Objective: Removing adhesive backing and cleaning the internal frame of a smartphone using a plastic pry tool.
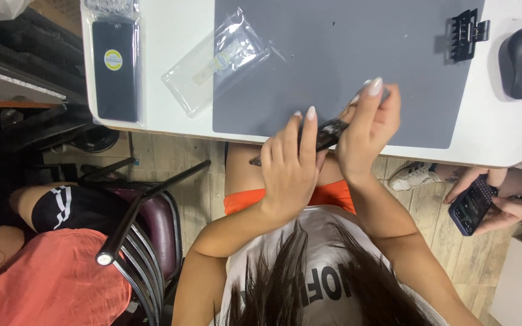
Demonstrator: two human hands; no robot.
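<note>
Hands grip dark phone; clear bag w/ part.

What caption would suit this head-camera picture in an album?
Both hands, left hand and right hand, hold a dark phone over a grey mat.

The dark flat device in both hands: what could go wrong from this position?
1. Both hands, the left hand and right hand, hold the dark flat device past the table edge, above the lap, not over the grey mat; a slip would probably send it to the floor.
2. The long fingernails may weaken the grip.
</note>
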